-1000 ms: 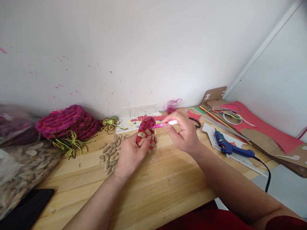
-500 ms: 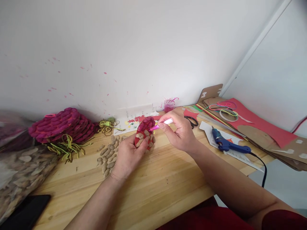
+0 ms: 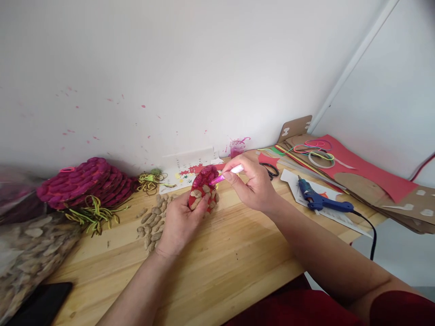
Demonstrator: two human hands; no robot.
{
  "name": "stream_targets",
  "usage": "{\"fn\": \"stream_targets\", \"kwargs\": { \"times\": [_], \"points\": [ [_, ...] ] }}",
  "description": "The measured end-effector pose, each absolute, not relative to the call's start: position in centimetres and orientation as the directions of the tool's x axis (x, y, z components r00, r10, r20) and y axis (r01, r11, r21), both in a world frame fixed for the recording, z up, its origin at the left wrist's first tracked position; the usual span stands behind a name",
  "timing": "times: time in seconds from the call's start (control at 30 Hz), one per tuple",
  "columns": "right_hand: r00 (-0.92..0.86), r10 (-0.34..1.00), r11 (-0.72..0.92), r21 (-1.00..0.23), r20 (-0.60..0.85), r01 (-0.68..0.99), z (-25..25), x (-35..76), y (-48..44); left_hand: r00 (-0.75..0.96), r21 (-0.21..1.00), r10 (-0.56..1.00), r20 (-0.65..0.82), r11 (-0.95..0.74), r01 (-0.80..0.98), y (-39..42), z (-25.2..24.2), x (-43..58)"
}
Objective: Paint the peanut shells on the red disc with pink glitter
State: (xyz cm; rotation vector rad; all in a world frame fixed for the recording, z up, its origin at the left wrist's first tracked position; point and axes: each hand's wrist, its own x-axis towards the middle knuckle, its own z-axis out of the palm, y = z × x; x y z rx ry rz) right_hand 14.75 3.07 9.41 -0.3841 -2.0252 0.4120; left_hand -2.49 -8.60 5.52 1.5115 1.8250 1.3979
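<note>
My left hand (image 3: 181, 222) is closed around the lower left edge of a red disc (image 3: 194, 199) covered with peanuts. The peanuts on its upper part are wet-looking magenta, while the lower ones are bare tan. Between the thumb and fingers of my right hand (image 3: 253, 185) is a slim white paintbrush (image 3: 237, 169), stained pink toward its lower end. That end touches the disc's right side near the magenta peanuts; its very tip is hard to make out. Loose peanuts (image 3: 149, 222) lie on the wooden table beside my left hand.
Magenta peanut discs (image 3: 88, 181) are stacked at left, near yellow-green yarn (image 3: 95, 215) and a bag of peanuts (image 3: 37, 253). A black phone (image 3: 44, 301) lies in front. A pink-stained cup (image 3: 237, 148) stands by the wall. Scissors (image 3: 272, 170) and a blue glue gun (image 3: 322, 203) lie right.
The camera view has shifted slightly, moving the surroundings a little left. Both hands keep their grips, and the paintbrush stays against the disc with a slightly changed angle.
</note>
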Motion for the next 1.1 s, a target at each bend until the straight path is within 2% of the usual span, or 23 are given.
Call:
{"fn": "stream_targets", "kwargs": {
  "times": [0.13,0.3,0.5,0.67,0.93,1.1],
  "points": [
    [-0.423,0.445,0.893,-0.423,0.789,0.152,9.6,14.9,3.3,-0.365,0.875,0.89,0.273,-0.072,0.479,-8.5,5.6,-2.6],
    [-0.459,0.445,0.88,-0.471,0.769,0.065,9.8,15.0,3.0,-0.37,0.899,0.888,0.272,-0.097,0.428,-8.6,5.9,-2.4],
    [-0.399,0.513,0.847,-0.523,0.76,0.091,9.4,14.9,3.5,-0.395,0.947,0.894,0.213,-0.089,0.31,-8.4,5.0,-2.7],
    [-0.374,0.581,0.777,-0.63,0.723,-0.012,9.3,14.9,3.9,-0.371,0.978,0.912,0.175,-0.117,0.172,-8.3,4.5,-3.2],
    [-0.362,0.625,0.746,-0.666,0.691,0.016,9.3,15.2,4.2,-0.376,0.991,0.924,0.073,-0.111,-0.08,-8.1,4.4,-3.0],
    [-0.356,0.653,0.694,-0.716,0.669,-0.073,9.2,15.0,4.3,-0.39,0.982,0.921,0.026,-0.097,-0.163,-8.1,4.6,-2.9]
  ]
}}
